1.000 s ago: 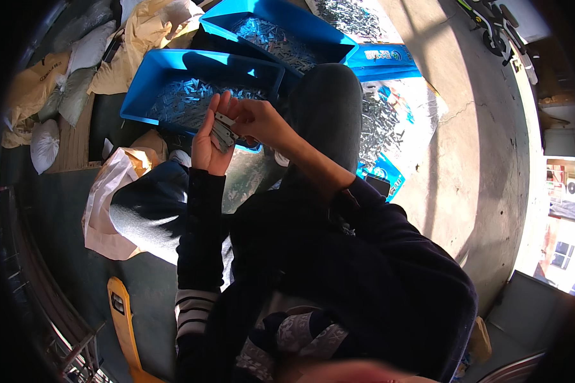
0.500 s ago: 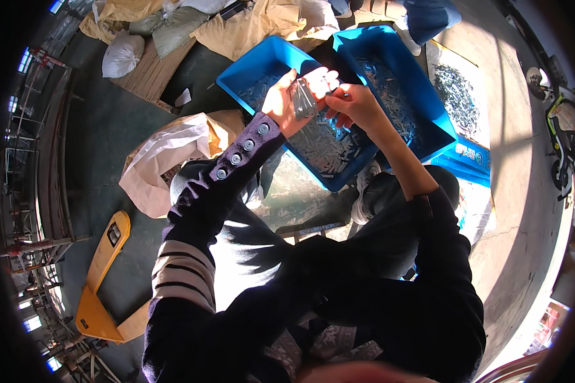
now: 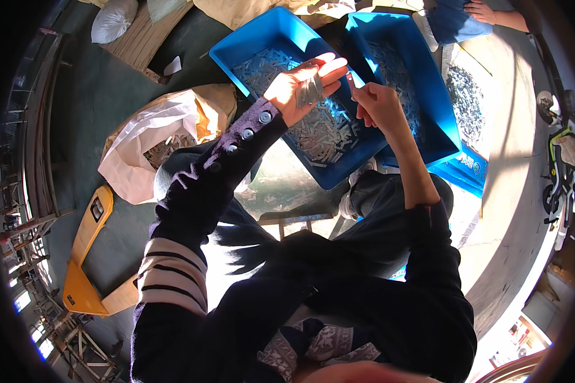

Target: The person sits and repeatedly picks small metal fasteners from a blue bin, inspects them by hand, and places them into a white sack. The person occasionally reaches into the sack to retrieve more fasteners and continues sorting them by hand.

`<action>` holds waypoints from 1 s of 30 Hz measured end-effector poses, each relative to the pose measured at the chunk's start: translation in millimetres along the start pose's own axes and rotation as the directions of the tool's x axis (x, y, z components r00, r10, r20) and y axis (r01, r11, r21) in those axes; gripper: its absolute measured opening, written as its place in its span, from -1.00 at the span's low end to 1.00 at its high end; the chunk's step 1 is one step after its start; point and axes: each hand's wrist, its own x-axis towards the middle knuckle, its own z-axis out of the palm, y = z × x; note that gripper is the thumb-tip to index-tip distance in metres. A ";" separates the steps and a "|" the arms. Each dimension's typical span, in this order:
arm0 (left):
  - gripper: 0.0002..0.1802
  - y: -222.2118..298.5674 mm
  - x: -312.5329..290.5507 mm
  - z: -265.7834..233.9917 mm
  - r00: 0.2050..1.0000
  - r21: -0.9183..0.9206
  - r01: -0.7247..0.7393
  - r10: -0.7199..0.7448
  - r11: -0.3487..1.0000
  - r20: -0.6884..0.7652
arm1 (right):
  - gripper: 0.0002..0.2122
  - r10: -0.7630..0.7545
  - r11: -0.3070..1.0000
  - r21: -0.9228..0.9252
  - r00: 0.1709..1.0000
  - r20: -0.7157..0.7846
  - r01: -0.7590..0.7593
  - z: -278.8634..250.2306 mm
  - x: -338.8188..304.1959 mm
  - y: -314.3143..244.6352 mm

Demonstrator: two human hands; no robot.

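Palm up, my left hand carries a small bundle of thin grey metal strips across the palm, its fingers stretched out to the right. My right hand is closed in a pinch just beside those fingertips, with one small thin strip sticking up from the thumb and forefinger. Both hands hover above a blue bin whose bottom is covered with many loose strips. A second blue bin with similar pieces stands against it on the right, partly hidden by my right hand and forearm.
An open paper sack of pieces stands left, near a yellow pallet-jack-like frame. A white sack lies on boards at far left. Small dark pieces lie on a sheet at right. Another person's hand shows at top right.
My right hand has drawn slightly away from the left palm, a strip now showing upright in its pinch. The left hand's fingers have straightened rightward. The whole view has shifted a little.
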 end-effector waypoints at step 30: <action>-0.57 -17.0 -6.0 -16.4 0.997 0.164 -0.041 0.031 0.986 0.064 | -0.86 -0.365 0.923 0.077 0.921 -0.139 0.378 36.5 -7.9 -0.7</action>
